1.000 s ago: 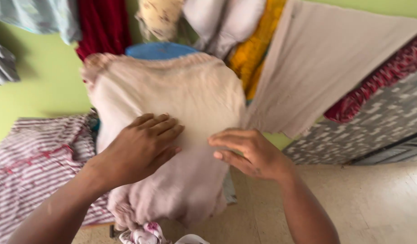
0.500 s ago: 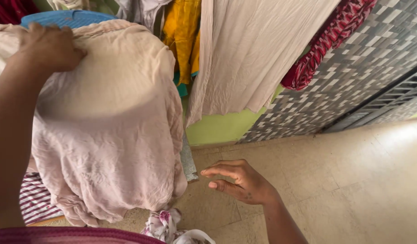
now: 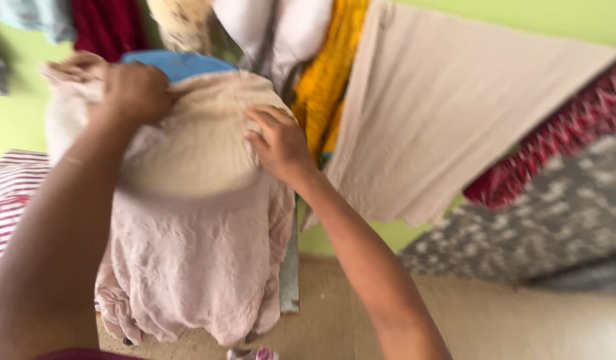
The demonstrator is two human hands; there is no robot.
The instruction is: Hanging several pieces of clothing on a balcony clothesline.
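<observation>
A pale pink-beige garment (image 3: pixel 194 233) lies draped over a narrow board whose blue tip (image 3: pixel 178 63) shows at the far end. My left hand (image 3: pixel 131 90) presses on the cloth near that tip, fingers curled into the fabric. At the garment's right edge, my right hand (image 3: pixel 278 143) rests flat with the fingers spread. The cloth hangs down in wrinkled folds toward the floor.
Hanging clothes fill the back: a red piece (image 3: pixel 104 27), a white one (image 3: pixel 281 30), a yellow one (image 3: pixel 328 73), a wide beige sheet (image 3: pixel 454 120) and a red patterned cloth (image 3: pixel 561 133). A striped fabric (image 3: pixel 11 193) lies at the left. The wall is green, the floor tan.
My right hand rose from low beside the garment and now rests on its right edge. The left hand stays near the far end. The view shifted.
</observation>
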